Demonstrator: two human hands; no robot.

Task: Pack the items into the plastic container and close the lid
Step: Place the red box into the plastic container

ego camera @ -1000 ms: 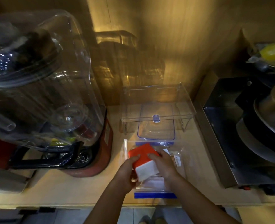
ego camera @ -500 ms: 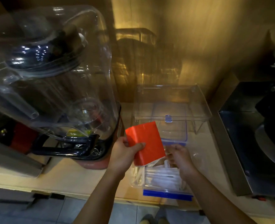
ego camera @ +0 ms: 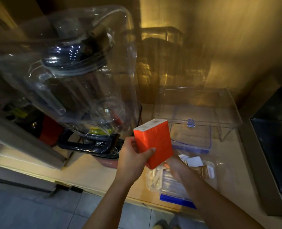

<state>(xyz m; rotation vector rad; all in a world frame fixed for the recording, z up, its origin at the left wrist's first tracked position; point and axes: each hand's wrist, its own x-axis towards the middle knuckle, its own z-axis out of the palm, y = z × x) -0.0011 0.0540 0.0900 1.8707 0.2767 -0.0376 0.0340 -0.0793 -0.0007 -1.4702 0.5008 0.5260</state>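
Note:
An orange-red pack [ego camera: 153, 142] with a white top end is tilted in the air, gripped from the left by my left hand [ego camera: 132, 161]. It hangs above the near left corner of the clear plastic container [ego camera: 215, 178], which has a blue clip [ego camera: 176, 198] on its near side. White sticks, paper slips and a brown packet lie inside. My right hand [ego camera: 176, 167] reaches down into the container, its fingers hidden behind the pack. The blue-rimmed lid [ego camera: 193, 142] lies flat just beyond the container.
A clear acrylic riser [ego camera: 196, 103] stands over the lid at the back. A large blender under a clear cover [ego camera: 80, 71] fills the left of the counter. A steel appliance [ego camera: 275, 138] sits at the right. The container lies at the counter's front edge.
The pack has risen out of the container and moved left, now in my left hand alone. My right hand let go of it and dropped into the container.

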